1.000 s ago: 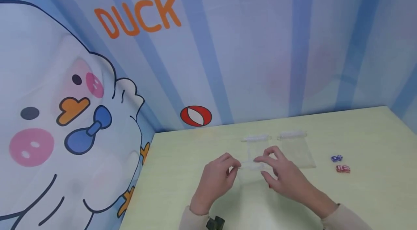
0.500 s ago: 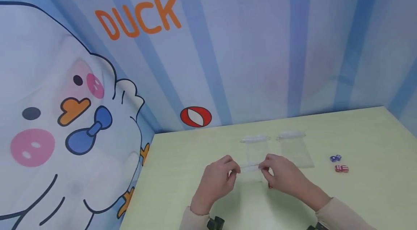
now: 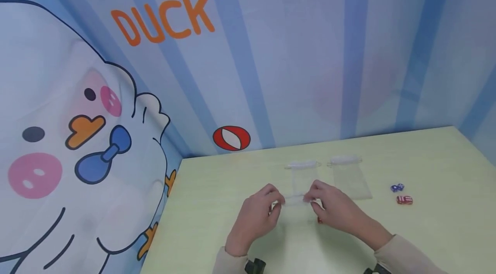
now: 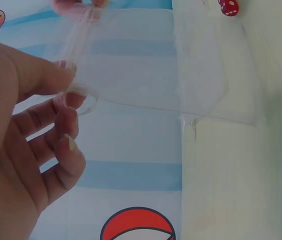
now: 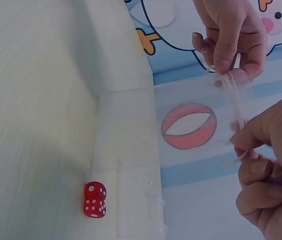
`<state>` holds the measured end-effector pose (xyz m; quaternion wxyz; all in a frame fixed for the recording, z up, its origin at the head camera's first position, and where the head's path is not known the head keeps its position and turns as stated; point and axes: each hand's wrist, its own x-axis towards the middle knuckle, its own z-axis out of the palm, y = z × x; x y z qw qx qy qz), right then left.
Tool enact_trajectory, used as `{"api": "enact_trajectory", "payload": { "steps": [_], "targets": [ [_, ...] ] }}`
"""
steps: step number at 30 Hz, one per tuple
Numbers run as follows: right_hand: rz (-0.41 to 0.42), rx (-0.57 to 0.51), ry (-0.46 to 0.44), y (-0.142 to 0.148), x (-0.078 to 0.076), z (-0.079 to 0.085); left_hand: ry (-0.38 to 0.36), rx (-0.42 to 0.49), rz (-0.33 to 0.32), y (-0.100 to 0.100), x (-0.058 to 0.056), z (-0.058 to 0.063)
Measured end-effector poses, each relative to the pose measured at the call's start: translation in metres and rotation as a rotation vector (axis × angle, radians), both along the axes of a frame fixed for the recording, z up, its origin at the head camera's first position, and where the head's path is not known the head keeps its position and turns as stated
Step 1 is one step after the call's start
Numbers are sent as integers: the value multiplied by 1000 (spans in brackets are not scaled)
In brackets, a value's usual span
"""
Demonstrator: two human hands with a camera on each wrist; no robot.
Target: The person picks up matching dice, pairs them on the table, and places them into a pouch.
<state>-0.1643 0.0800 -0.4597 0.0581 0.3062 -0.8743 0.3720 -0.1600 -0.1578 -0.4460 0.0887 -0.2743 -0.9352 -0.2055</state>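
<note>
Both hands hold up a see-through drawstring bag (image 4: 136,60) by its top edge, one at each end. My left hand (image 3: 257,209) pinches the left end between thumb and fingers; a thin string loop (image 4: 90,102) shows beside those fingertips. At the other end, my right hand (image 3: 337,209) pinches the same edge, with a bit of string (image 5: 235,161) hanging below it. The bag's body hangs down, and I see no thing inside it. Partly hidden by the right hand in the head view, two red dice (image 5: 95,200) lie on the table.
Two more see-through bags lie farther back, a left one (image 3: 304,175) and a right one (image 3: 350,179). Blue dice (image 3: 397,188) and other red dice (image 3: 404,200) sit to the right on the pale table (image 3: 434,153). A printed duck backdrop (image 3: 310,50) stands behind.
One second ago my right thumb and fingers were spread apart near the bag; they have since come together and pinch its top edge. The left hand has stayed nearly still.
</note>
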Motion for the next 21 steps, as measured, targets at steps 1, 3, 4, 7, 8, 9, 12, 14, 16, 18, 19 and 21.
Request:
{"api": "enact_trajectory", "payload": {
  "steps": [1,3,4,7,8,9,12,14,16,18,19,21],
  "targets": [
    [10,-13,-10,0,0,0,-2,12,3,0,0,0],
    [30,-38,-31,0,0,-2,-1,32,9,0,-1,-1],
    [38,-51,-41,0,0,-4,3,38,13,0,-1,-1],
    [20,-102,-61,2,0,-9,16,46,20,0,-2,-3],
    [5,-125,-65,4,-1,-12,22,47,19,0,-2,-3],
    [-15,-149,-71,7,-1,-14,26,48,18,0,-2,-3],
    [-77,-191,-74,16,-2,-21,38,55,13,1,-2,-3],
    [-112,-176,-76,21,-2,-26,40,58,13,0,-2,-3],
    [-137,-131,-105,25,-2,-33,36,59,14,0,-2,-4],
    [-157,-77,-164,28,-2,-41,29,58,15,0,-2,-4],
    [-165,-54,-203,29,-2,-46,25,59,16,-1,-2,-5],
    [-176,-10,-276,31,-2,-54,21,61,17,-1,-3,-5]
  ]
}}
